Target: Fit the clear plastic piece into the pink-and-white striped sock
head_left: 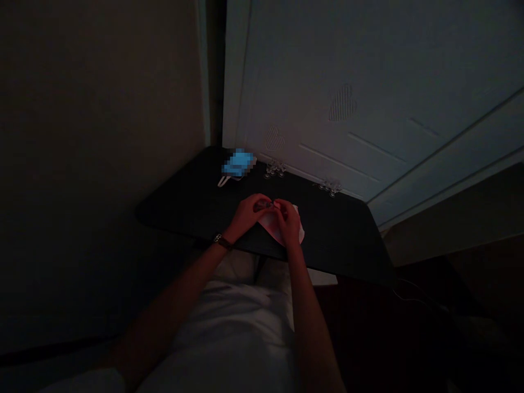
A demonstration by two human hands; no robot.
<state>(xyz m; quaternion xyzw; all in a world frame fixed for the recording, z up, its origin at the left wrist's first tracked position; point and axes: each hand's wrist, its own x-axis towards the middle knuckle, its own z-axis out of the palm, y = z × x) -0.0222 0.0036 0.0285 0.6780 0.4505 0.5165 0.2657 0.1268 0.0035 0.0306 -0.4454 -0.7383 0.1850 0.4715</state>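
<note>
Both hands meet over the dark table, near its front edge. My left hand [248,214], with a dark band at the wrist, has its fingers curled round a small, dim object that I cannot make out. Close beside it on the right, my right hand [288,219] pinches at the same spot, its fingertips almost touching those of the left. A pink and white piece, like cloth or paper, [272,225] lies beneath the hands and shows between them and to the right of my right hand.
On the dark table [184,191], a device with a blurred blue screen [238,162] lies at the back left. Two clusters of small shiny pieces [275,168] [330,186] stand along the back edge, against a pale panel [311,109]. A white sheet [323,278] shows below the front edge.
</note>
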